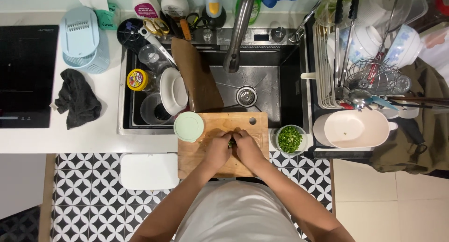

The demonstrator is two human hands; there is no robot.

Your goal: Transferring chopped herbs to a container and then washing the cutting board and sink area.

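The green herbs [231,142] lie as a small dark-green clump on the wooden cutting board [210,165], pinched between the two hands at the middle of the board; only a little of the clump shows in the gap between the fingers, so its long axis I cannot tell. The left hand [218,150] and the right hand [247,149] meet over it from both sides, knuckles up and fingers curled inward; both seem to be closed on the clump, and both are equally near, touching it. The herbs lie just ahead of the palms, toward the sink side of the board.

From the largest: the white counter [89,141] runs across the view, with a black cooktop [25,76] at its left end and a dark cloth [77,99] near it; the steel sink [262,90] sits in the middle under a tall tap [239,29], its left half filled with dishes and a basket; a drying rack [369,73] with bowls and utensils stands at the right, with a pale oval basin [355,129] in front of it. The board bridges the front edge of the sink; a pale green round lid [189,126] rests on its far left corner; a small bowl of chopped greens [290,139] stands just beside its right edge. Below, the floor is patterned tile [93,200]; a white mat [149,172] lies to the left of the person.
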